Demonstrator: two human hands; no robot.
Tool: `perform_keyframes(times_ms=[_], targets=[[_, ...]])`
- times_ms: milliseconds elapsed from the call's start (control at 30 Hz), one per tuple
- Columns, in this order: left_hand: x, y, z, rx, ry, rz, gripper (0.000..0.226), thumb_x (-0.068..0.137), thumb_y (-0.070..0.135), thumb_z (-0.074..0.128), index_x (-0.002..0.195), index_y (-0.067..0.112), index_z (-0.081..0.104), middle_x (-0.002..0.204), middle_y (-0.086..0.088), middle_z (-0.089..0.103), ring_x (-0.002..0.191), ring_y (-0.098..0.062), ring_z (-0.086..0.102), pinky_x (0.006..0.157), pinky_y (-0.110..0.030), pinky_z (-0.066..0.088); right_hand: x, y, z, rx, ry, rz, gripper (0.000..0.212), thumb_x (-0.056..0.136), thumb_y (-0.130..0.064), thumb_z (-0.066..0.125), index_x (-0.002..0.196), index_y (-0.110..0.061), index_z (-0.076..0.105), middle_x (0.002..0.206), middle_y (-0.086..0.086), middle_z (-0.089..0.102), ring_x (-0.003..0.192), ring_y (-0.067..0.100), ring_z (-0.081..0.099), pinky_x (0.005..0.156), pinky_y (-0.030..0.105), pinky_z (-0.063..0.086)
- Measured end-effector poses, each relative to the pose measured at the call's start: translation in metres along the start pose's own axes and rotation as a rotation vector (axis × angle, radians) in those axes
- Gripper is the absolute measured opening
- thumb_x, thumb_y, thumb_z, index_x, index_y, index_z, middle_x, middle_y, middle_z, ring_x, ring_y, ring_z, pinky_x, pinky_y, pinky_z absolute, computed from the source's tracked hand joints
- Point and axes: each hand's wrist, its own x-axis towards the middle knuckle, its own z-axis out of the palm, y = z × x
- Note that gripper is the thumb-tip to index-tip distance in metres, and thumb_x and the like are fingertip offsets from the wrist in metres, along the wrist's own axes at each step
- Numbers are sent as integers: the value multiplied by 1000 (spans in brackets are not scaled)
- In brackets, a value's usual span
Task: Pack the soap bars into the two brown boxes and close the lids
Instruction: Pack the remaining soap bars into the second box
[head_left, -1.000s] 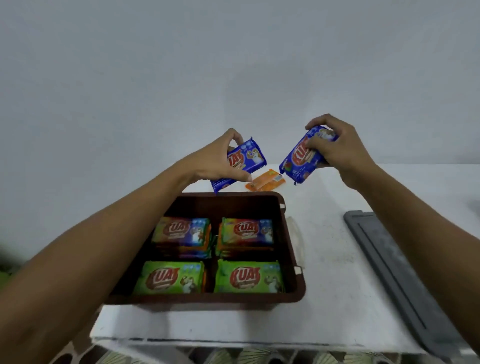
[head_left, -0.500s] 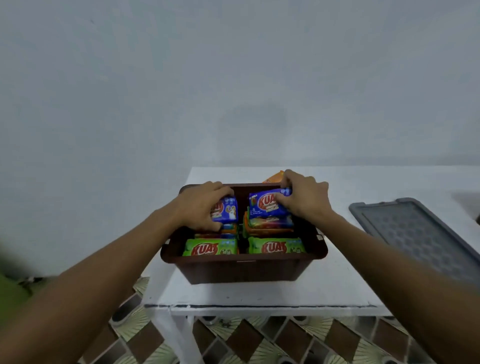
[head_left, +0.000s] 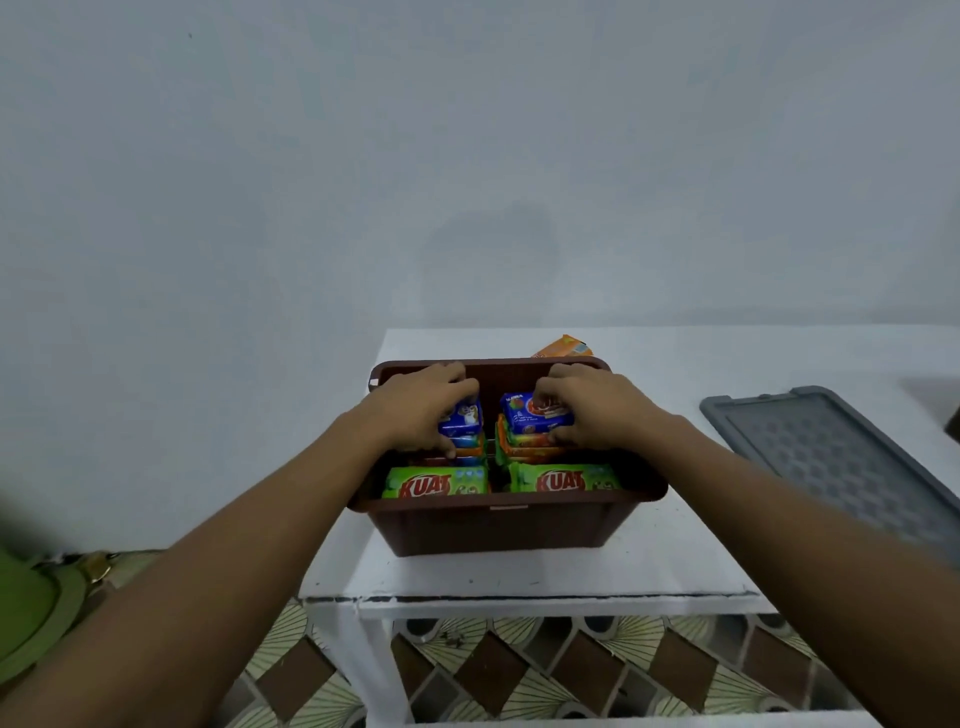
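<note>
Fingers of the left hand (head_left: 415, 410) are curled round a blue bar (head_left: 462, 418) on the rear-left stack in the box (head_left: 493, 525); a second bar (head_left: 530, 413) is gripped by the right hand (head_left: 597, 410) on the rear-right stack.

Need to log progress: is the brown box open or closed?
Open: soap bars show inside the brown box; a grey lid lies on the table beside it.

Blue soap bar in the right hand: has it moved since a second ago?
Yes. The blue soap bar came down from above the brown box's far rim onto the rear right stack inside.
</note>
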Motion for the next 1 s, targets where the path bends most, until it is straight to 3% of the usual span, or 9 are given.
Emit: perform_keyframes(times_ms=[233,367,567,833,900,1000], targets=[[-3,0,4,60,34,1,72,75,41,76,133,24,37,130,3,41,115,-16,44,79,-38,54,-1,-5,4,-44,14,23,61,75,-47,76,125,-28,46,124,-5,50,107,17,55,75,28,45],[-3,1,5,89,36,-12,75,76,45,74,136,23,34,132,2,40,116,-17,44,79,-38,54,-1,-6,6,-59,43,27,56,80,-42,73,126,-24,47,124,-3,52,107,18,55,72,25,41],[-3,1,6,43,41,-61,81,71,51,77,135,24,35,130,3,43,117,-17,46,81,-40,54,-3,-5,7,-92,24,36,57,83,-41,70,131,-24,44,127,1,50,107,20,56,76,30,47],[0,1,4,16,26,-88,82,69,49,80,134,24,36,131,3,45,119,-18,46,84,-40,53,7,-13,-4,-309,-122,-258,66,91,-26,57,145,-48,27,119,3,35,107,22,39,78,35,40],[0,1,4,10,19,-95,83,69,49,80,134,25,36,131,3,45,120,-18,46,86,-42,53,16,-23,-5,-382,-190,-291,64,91,-31,57,144,-50,28,125,6,33,111,24,38,75,33,36],[-1,-1,5,5,4,-102,82,69,49,79,135,25,36,131,2,45,119,-19,46,86,-42,52,28,-34,-2,-465,-275,-259,63,90,-33,60,143,-50,31,137,11,26,119,28,37,79,37,43]])
